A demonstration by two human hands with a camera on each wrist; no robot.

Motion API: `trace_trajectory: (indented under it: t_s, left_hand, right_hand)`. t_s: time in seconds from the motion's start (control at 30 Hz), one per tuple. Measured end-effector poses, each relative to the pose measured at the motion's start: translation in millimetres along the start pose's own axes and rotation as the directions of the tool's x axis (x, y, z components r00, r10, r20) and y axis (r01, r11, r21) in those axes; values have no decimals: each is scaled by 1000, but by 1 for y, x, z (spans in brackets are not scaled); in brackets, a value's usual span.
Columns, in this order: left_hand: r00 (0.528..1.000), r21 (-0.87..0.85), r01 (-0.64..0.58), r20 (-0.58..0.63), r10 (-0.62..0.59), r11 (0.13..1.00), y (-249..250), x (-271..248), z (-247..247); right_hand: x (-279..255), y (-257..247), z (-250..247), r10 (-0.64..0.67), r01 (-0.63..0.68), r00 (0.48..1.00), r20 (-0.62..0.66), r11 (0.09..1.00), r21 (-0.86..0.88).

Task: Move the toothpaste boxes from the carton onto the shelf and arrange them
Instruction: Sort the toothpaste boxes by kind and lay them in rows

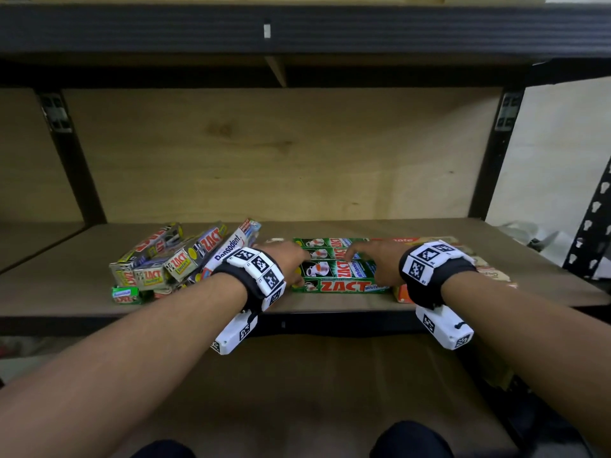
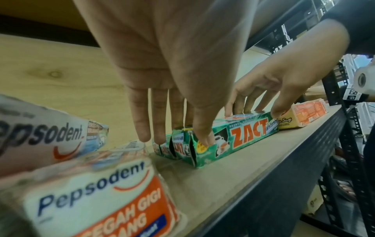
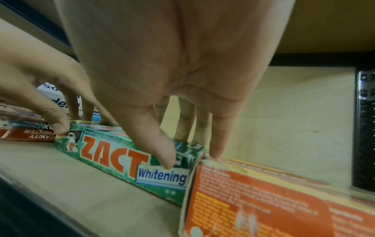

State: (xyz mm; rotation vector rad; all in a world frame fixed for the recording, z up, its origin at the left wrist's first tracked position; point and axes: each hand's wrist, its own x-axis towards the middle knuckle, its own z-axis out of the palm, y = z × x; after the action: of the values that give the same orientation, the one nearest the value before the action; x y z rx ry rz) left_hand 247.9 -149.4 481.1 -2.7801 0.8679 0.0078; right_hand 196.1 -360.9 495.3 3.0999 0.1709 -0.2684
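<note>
Several green ZACT toothpaste boxes (image 1: 337,269) lie side by side, lengthwise, on the wooden shelf (image 1: 330,305). My left hand (image 1: 291,259) rests on their left ends, fingers (image 2: 142,128) straight down and the thumb on the front box (image 2: 243,136). My right hand (image 1: 367,256) rests on the right ends. Its thumb touches the front box (image 3: 113,157) above the word Whitening, and its fingers (image 3: 216,144) reach down behind. Neither hand lifts a box.
A loose pile of silver ZACT and white Pepsodent boxes (image 1: 172,259) lies to the left, close to my left wrist. An orange box (image 1: 401,292) butts against the green row's right end. Black uprights (image 1: 496,160) and the upper shelf beam (image 1: 297,28) frame the bay.
</note>
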Motion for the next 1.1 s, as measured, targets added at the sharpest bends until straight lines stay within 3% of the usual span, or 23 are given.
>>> trace_trajectory:
  t_s: [0.63,0.9,1.1]
  left_hand:
    - [999,-93,-3,48,8,996,-5,17,-7]
    - [995,-18,60,-84,-62,998,-19,-13,-11]
    - [984,1,128,-127,-127,992,-57,-52,-27]
  right_hand:
    - [26,9,-5,35,-31,999,18,988,-153]
    - [8,3,-16,29,-24,999,43,993,-112]
    - [-12,-18,-34,-24,21,999,-29,995,-99]
